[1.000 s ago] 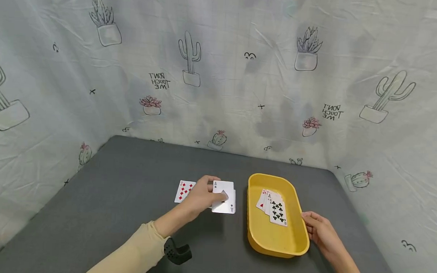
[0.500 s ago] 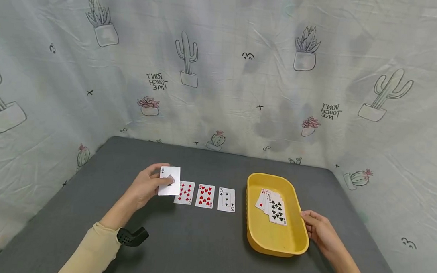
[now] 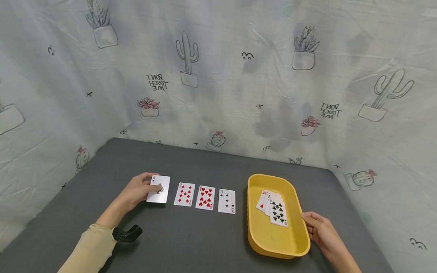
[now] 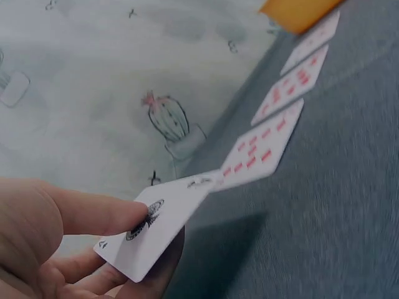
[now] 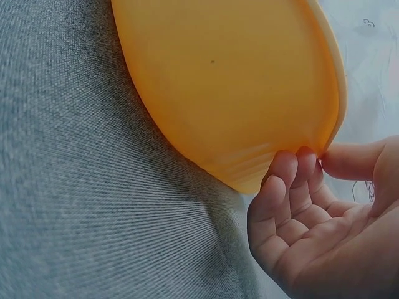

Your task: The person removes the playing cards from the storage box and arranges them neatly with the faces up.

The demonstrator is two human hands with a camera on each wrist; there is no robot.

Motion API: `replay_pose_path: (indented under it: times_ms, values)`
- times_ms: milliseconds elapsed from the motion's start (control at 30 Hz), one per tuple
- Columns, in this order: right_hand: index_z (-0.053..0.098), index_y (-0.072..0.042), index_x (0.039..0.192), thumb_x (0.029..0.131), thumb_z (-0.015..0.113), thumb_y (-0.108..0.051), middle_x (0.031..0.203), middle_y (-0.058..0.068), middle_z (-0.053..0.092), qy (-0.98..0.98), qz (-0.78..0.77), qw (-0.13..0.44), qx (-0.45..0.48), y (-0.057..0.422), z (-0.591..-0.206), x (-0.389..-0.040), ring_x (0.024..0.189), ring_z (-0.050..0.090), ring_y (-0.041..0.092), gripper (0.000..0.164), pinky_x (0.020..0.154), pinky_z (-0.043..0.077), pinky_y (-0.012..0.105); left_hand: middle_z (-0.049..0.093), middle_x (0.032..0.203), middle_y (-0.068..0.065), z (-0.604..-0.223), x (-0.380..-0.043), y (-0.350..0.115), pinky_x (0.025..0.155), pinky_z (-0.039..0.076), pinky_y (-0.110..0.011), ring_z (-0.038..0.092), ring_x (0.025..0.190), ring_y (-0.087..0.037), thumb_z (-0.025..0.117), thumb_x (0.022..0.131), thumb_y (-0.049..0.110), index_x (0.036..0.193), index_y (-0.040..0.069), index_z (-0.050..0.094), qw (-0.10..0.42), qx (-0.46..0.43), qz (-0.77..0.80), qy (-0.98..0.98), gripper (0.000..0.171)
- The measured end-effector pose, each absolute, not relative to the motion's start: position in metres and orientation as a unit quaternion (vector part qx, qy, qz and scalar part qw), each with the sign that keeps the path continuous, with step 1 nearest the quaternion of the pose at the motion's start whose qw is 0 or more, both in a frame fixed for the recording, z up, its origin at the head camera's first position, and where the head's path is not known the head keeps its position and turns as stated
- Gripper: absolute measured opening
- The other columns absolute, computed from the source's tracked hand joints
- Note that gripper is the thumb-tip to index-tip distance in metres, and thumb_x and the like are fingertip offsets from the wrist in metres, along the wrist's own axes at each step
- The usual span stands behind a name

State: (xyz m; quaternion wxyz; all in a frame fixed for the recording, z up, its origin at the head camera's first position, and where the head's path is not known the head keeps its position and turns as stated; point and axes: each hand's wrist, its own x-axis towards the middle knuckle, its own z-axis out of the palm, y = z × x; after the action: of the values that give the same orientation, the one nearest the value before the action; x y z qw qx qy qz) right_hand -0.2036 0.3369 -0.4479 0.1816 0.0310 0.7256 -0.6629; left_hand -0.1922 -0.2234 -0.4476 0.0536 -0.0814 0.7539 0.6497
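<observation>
My left hand pinches an ace of spades playing card, its thumb across the face and fingers behind. In the left wrist view the ace is tilted above the dark table, a shadow below it. Just right of it lie three face-up cards in a row: a diamonds card, a hearts card and a black three. My right hand pinches the right rim of a yellow tray, thumb at the edge and fingertips against its outer wall.
Inside the tray several cards lie fanned, a clubs card on top. A grey cloth covers the table. A pale curtain printed with cacti hangs behind it. A black band sits on my left wrist.
My left hand has carried the ace leftward from near the tray, past the three cards, then lowered it left of the diamonds card. The right hand has stayed at the tray's rim.
</observation>
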Motion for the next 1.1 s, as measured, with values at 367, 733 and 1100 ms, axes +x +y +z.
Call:
replay_pose_path:
  times_ms: [367, 733, 1100]
  values:
    - [0.059, 0.002, 0.109, 0.106, 0.047, -0.023, 0.093, 0.008, 0.065, 0.725, -0.663, 0.185, 0.036, 0.339, -0.448, -0.203, 0.080, 0.063, 0.018, 0.028, 0.070, 0.055, 0.034, 0.063, 0.110, -0.022, -0.460, -0.196, -0.230, 0.067, 0.055, -0.034, 0.065, 0.083, -0.024, 0.070, 0.090, 0.003, 0.142, -0.007, 0.036, 0.029, -0.079, 0.604, 0.792, 0.063]
    - [0.058, 0.003, 0.108, 0.106, 0.046, -0.022, 0.094, 0.008, 0.065, 0.726, -0.663, 0.179, 0.036, 0.339, -0.449, -0.203, 0.081, 0.063, 0.018, 0.028, 0.071, 0.055, 0.034, 0.069, 0.100, -0.017, -0.459, -0.195, -0.232, 0.067, 0.050, -0.032, 0.063, 0.079, -0.023, 0.076, 0.086, 0.007, 0.133, -0.004, 0.050, -0.024, -0.036, 0.531, 0.846, 0.054]
    - [0.059, 0.003, 0.108, 0.105, 0.049, -0.024, 0.095, 0.009, 0.065, 0.727, -0.662, 0.179, 0.042, 0.337, -0.449, -0.203, 0.083, 0.065, 0.019, 0.029, 0.073, 0.055, 0.036, 0.058, 0.120, -0.027, -0.462, -0.193, -0.244, 0.077, 0.055, -0.036, 0.062, 0.098, -0.030, 0.074, 0.089, 0.011, 0.137, -0.011, 0.047, 0.012, -0.017, 0.531, 0.847, 0.060]
